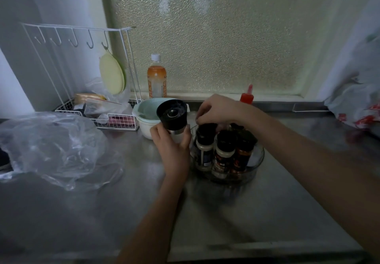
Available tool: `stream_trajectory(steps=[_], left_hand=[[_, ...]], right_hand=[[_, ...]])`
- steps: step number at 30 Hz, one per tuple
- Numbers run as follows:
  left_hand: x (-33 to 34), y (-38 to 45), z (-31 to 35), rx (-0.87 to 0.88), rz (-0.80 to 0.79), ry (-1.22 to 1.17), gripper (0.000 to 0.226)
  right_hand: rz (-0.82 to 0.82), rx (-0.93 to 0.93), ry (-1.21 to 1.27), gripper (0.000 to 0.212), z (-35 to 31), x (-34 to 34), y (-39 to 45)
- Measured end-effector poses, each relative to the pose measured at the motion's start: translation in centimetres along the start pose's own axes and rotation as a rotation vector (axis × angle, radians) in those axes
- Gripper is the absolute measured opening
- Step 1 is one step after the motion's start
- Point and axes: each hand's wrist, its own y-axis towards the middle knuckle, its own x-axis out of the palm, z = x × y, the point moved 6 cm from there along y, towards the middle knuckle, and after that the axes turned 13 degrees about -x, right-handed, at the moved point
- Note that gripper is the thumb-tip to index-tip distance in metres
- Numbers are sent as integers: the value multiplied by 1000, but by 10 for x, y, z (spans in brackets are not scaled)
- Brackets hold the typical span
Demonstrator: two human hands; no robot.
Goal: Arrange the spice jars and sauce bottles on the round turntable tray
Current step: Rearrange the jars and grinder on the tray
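A clear round turntable tray [258, 159] stands on the steel counter and holds several black-capped spice jars [224, 152]. My left hand [174, 152] grips a grinder jar [172, 117] with a black top, held upright just left of the tray and above the counter. My right hand [216, 109] reaches over the back of the tray with its fingers curled down on the cap of a rear spice jar [205, 132]. A red sauce bottle [247, 96] stands behind the tray by the window sill. An orange bottle [156, 78] with a white cap stands further left on the sill.
A pale bowl [144, 117] sits directly behind my left hand. A white wire rack [115, 123] with hooks and a green lid stands at the back left. Crumpled clear plastic [55, 150] lies on the left, and a white-and-red bag [357, 99] on the right.
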Motion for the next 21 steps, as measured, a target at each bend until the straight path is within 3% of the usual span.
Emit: stream_trajectory(steps=[4,9,12,15,18,21], left_hand=[[1,-2,0,4,-14,36,38],[3,-2,-2,25,-27,33,41],[3,-3,0,63,-28,49,38],[3,-4,1,64,-42,39,40],[3,-4,1,46,-51,13,48],[4,-5,0,48,-69,3,49]], right_hand=[[-42,107,38,14,12,-19,-7],[-336,85,-25,24,9,-2,-3],[-198,81,17,25,17,-15,1],[-117,-57,-275,11,23,-36,-1],[-365,-73,-512,18,29,-18,-10],[-443,-90,-778,30,25,-2,-10]])
